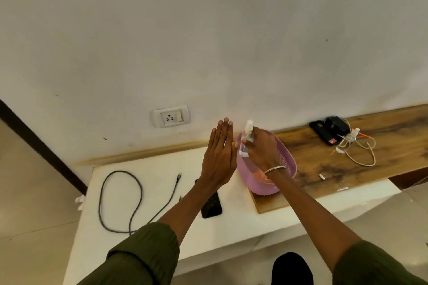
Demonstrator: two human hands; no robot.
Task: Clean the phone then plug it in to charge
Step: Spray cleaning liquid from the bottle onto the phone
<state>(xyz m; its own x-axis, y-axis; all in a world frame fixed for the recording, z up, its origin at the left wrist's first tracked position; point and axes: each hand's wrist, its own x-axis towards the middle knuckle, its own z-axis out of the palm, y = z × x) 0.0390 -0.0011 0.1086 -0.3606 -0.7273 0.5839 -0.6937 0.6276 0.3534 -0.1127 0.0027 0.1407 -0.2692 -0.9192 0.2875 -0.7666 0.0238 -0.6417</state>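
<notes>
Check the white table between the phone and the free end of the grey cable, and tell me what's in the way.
Nothing visible. The phone lies partly under the left forearm, and the grey cable has its plug end just left of it on bare white table. No object lies between them.

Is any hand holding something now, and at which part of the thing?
The right hand holds the spray bottle by its clear body, below the white nozzle, over the basket. The left hand is flat and holds nothing.

The basket [287,162] was lilac with a dotted mesh wall, the phone [212,206] black, the cable [120,201] grey, the sleeves [143,257] olive, the wooden board [347,164] brown-grained, the socket [171,116] white.
</notes>
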